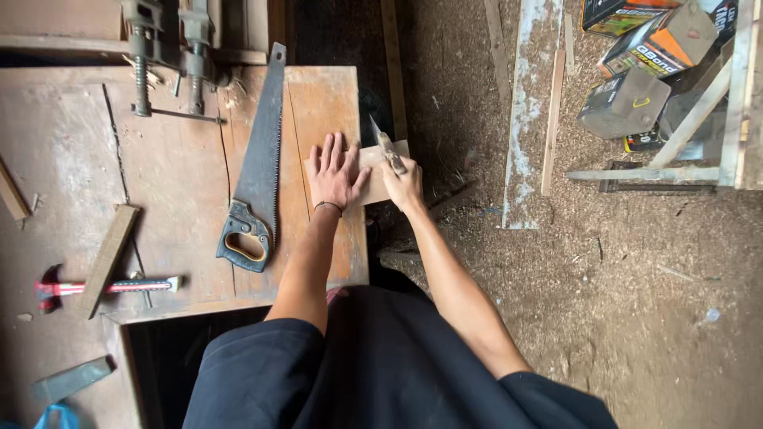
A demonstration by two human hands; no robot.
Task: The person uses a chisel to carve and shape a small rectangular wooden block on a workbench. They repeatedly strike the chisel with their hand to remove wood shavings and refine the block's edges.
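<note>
My left hand (335, 173) lies flat, fingers spread, on a small thin wooden board (373, 184) that rests at the right edge of a worn wooden workbench (167, 175) and sticks out past it. My right hand (404, 184) grips a chisel-like tool (386, 147) with a metal blade; its tip points away from me and sits on the board's far right part. A dark band circles my left wrist.
A hand saw (256, 171) with a black and orange handle lies left of my left hand. Clamps (167, 48) stand at the bench's back. A red-handled hammer (87, 287) and a wood strip (107, 258) lie at left. Planks (528, 111) and boxes (652, 56) rest on the sawdust floor at right.
</note>
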